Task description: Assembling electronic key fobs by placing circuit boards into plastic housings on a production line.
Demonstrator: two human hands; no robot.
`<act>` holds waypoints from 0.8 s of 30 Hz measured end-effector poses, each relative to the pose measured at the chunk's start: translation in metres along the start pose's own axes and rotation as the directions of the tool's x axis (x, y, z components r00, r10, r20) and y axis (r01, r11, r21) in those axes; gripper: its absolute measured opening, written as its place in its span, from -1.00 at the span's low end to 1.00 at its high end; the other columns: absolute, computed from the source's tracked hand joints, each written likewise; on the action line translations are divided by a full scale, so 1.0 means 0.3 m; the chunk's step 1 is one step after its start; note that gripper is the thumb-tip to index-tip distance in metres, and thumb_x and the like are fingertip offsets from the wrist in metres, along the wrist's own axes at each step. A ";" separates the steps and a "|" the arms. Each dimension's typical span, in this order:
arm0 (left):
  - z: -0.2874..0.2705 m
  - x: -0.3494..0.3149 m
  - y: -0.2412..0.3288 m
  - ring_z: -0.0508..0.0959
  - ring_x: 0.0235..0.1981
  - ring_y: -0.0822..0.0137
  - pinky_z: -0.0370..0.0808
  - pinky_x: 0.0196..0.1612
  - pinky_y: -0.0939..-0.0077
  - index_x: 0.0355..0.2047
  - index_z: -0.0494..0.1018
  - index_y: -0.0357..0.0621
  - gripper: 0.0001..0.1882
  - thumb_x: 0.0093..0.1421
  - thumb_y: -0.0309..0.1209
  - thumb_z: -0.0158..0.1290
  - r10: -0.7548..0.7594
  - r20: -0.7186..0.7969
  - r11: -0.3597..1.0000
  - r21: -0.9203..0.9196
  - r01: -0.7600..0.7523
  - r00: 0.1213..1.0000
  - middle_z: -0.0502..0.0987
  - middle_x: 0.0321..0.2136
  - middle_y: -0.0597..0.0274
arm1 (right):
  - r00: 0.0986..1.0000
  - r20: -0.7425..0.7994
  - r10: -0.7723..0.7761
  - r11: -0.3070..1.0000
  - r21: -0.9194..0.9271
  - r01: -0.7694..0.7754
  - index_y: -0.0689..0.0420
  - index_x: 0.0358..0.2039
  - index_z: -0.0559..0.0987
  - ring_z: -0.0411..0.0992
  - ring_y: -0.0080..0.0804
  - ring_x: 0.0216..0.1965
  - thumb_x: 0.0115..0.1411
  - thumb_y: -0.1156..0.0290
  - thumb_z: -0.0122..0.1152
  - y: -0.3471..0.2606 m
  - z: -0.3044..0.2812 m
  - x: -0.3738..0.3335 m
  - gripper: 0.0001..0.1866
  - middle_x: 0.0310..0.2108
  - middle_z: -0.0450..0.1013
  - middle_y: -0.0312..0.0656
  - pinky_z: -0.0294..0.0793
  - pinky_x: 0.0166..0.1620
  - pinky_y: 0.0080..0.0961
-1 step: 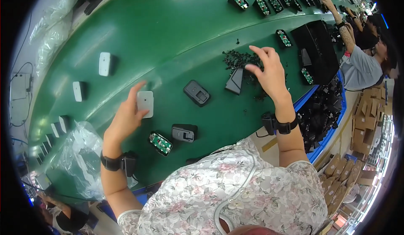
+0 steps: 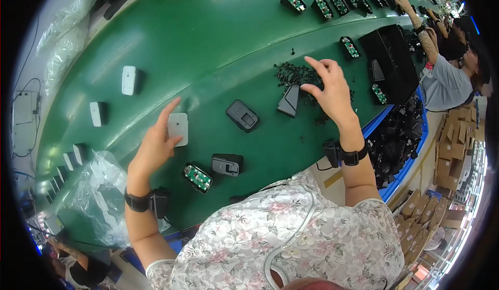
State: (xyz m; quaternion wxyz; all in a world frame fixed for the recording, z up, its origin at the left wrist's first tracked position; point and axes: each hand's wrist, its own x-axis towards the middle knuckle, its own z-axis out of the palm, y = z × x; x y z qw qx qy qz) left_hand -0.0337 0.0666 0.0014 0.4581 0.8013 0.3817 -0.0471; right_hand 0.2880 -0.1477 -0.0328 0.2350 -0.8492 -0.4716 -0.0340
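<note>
My left hand is open, thumb and index finger spread beside a pale rectangular casing on the green table. Its thumb overlaps the casing's lower edge; whether it touches I cannot tell. My right hand hovers open, with nothing between its fingers, next to a pile of small black parts. Just left of it lies a dark wedge-shaped piece. Between my hands rests a dark grey housing. Nearer to me are a second grey housing and an open casing with a green circuit board.
Two white casings stand at the left, above a clear plastic bag. Open casings with boards line the far right. A black box and a blue bin of black parts flank my right arm. A co-worker reaches in beyond.
</note>
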 end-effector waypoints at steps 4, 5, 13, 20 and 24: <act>0.010 -0.005 -0.029 0.40 -0.64 0.53 0.35 -0.62 0.61 0.07 0.27 -0.09 -0.54 0.16 -0.66 -0.01 -0.067 -0.006 0.983 -0.169 0.065 0.998 0.41 -0.54 0.30 | 0.993 0.037 -0.108 0.988 0.113 0.103 0.02 -0.07 0.50 0.32 -0.21 -0.14 0.00 0.42 0.31 0.027 0.058 0.001 -0.58 -0.20 0.33 -0.17 0.37 -0.08 -0.38; 0.021 -0.006 -0.052 0.38 -0.67 0.55 0.34 -0.62 0.63 0.07 0.28 -0.07 -0.59 0.21 -0.61 -0.04 -0.046 -0.061 0.970 -0.240 0.030 0.997 0.42 -0.54 0.31 | 0.994 0.044 -0.098 0.986 0.137 0.092 0.04 -0.14 0.51 0.32 -0.21 -0.16 0.01 0.43 0.30 0.037 0.062 0.007 -0.65 -0.23 0.33 -0.19 0.37 -0.09 -0.38; 0.065 -0.019 -0.067 0.30 -0.66 0.53 0.29 -0.56 0.57 -0.03 0.39 -0.12 -0.76 0.30 -0.43 -0.08 0.056 -0.521 0.998 0.022 -0.052 0.852 0.35 -0.64 0.29 | 0.986 -0.079 -0.148 0.988 0.043 0.151 0.10 -0.45 0.58 0.37 -0.35 -0.37 0.05 0.38 0.26 0.043 0.058 0.017 -0.91 -0.45 0.34 -0.31 0.37 -0.33 -0.42; -0.005 -0.051 -0.135 0.41 -0.50 0.45 0.34 -0.42 0.54 -0.29 0.47 -0.20 -0.90 0.23 -0.46 0.03 0.485 -0.510 0.835 0.512 -0.202 0.710 0.41 -0.52 0.26 | 0.993 0.022 0.118 0.965 0.232 -0.120 0.22 -0.46 0.58 0.41 -0.41 -0.47 0.07 0.47 0.25 0.056 0.018 0.016 -0.91 -0.49 0.41 -0.24 0.39 -0.36 -0.47; -0.005 -0.090 -0.156 0.47 -0.22 0.32 0.40 -0.18 0.53 -0.08 0.37 -0.09 -0.78 0.25 -0.44 0.02 -0.077 -0.460 0.970 -0.241 -0.041 0.885 0.49 -0.30 0.29 | 0.933 0.144 0.330 0.856 0.370 -0.360 0.28 -0.42 0.56 0.47 -0.49 -0.43 0.09 0.48 0.25 0.039 -0.027 0.037 -0.88 -0.40 0.54 -0.19 0.45 -0.32 -0.52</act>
